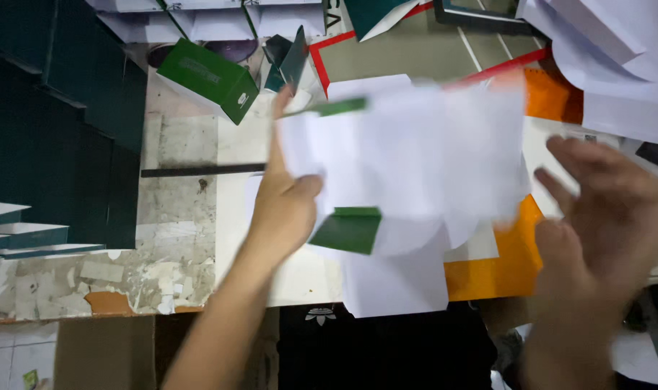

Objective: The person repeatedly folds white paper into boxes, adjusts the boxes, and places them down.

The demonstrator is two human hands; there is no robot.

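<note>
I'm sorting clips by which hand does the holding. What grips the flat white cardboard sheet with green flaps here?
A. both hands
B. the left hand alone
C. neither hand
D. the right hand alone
B: the left hand pinches the white sheet at its edge, while the right hand hangs open, apart from it.

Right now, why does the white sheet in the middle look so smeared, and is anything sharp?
In the head view, motion blur smears the white card blank and the open right hand; the left hand gripping it is softer-edged too. The green box on the worn table stays fairly sharp.
</note>
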